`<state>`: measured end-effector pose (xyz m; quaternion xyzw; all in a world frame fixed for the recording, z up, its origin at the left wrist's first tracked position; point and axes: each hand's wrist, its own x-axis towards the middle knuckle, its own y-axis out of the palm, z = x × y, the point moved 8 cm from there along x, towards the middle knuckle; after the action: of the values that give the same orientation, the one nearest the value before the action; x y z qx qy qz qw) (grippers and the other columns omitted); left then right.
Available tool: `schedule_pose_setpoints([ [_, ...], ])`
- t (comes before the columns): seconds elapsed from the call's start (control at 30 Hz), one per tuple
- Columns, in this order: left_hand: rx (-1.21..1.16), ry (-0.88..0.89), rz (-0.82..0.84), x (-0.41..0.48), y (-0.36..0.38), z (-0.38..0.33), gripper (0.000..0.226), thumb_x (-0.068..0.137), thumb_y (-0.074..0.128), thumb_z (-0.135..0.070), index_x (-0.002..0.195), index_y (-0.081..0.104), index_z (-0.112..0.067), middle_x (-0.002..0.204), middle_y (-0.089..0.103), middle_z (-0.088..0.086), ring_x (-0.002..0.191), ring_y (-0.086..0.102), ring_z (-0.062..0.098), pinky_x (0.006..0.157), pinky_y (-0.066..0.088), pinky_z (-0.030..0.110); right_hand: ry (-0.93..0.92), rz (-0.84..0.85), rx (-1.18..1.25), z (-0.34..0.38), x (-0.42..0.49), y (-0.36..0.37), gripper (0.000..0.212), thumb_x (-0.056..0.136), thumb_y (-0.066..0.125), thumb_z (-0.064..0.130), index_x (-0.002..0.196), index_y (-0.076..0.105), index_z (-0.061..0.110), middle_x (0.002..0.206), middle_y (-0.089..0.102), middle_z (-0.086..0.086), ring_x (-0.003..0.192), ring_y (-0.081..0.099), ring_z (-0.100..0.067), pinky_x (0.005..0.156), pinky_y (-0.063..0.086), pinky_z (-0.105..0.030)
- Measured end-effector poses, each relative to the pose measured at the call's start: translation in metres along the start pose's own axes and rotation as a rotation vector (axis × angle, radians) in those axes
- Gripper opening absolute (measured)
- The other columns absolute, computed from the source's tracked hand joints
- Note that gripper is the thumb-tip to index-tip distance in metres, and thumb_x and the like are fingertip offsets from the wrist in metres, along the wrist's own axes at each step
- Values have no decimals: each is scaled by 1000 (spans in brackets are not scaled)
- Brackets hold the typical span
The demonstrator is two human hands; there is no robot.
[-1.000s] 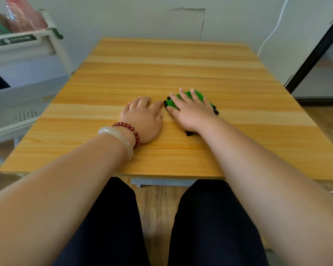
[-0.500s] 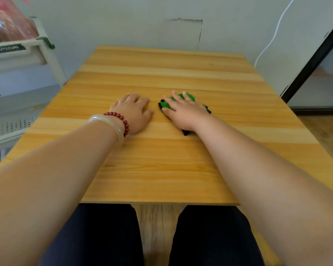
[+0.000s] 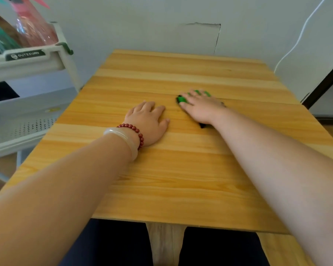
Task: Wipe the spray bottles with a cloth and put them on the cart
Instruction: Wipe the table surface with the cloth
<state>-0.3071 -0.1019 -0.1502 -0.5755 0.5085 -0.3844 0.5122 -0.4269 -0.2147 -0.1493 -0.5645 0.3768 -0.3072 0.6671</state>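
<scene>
We see the right hand [image 3: 202, 110] spread flat on a green cloth [image 3: 181, 99] on the light wooden bench [image 3: 181, 169], the left hand [image 3: 148, 123] flat and empty there. A pink plastic spray bottle [image 3: 33, 29] stands in the white cart [image 3: 27, 60] beside the bench.

Right hand [image 3: 202, 110] slid the cloth [image 3: 181, 99] farther forward.

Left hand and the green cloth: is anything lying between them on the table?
Nothing: in the head view only a narrow strip of bare wooden table separates the left hand from the green cloth, which lies under the flat right hand.
</scene>
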Motion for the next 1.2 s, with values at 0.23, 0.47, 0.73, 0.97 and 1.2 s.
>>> schedule_pose_setpoints([
  [0.23, -31, -129, -19, 19, -21, 56, 60, 103, 32, -52, 156, 24, -25, 166, 14, 1, 152, 13, 25, 121, 15, 45, 143, -9, 41, 18, 22, -1, 56, 106, 13, 49, 158, 5, 32, 166, -6, 3, 152, -7, -27, 122, -1, -51],
  [0.47, -12, -179, -22, 29, -18, 75, 62, 103, 27, -56, 157, 21, -26, 166, 13, 1, 153, 8, 23, 122, 11, 44, -94, 20, -4, 44, 38, -3, 56, 106, 15, 50, 158, 6, 32, 166, -3, 2, 153, -3, -24, 124, 3, -45],
  [0.73, -4, -157, -67, 32, -16, 76, 61, 103, 29, -54, 156, 23, -24, 165, 16, 4, 152, 11, 24, 122, 11, 42, -108, 17, -17, 88, 54, 0, 54, 106, 14, 47, 158, 6, 32, 166, -6, 3, 152, -5, -25, 123, 0, -47],
  [0.97, 1, -139, -63, 33, -17, 76, 62, 102, 29, -55, 156, 24, -24, 164, 17, 5, 152, 13, 25, 122, 12, 43, 22, 26, 4, 45, 80, -9, 55, 106, 14, 48, 158, 5, 31, 166, -4, 1, 153, -4, -26, 123, 2, -46],
  [1.2, -102, -147, -101, 35, -22, 81, 66, 100, 42, -48, 155, 26, -17, 163, 22, 5, 150, 18, 24, 121, 17, 38, -361, 36, -47, 125, 63, 1, 51, 108, 17, 43, 157, 11, 31, 166, -2, 3, 153, -2, -22, 123, 3, -42],
])
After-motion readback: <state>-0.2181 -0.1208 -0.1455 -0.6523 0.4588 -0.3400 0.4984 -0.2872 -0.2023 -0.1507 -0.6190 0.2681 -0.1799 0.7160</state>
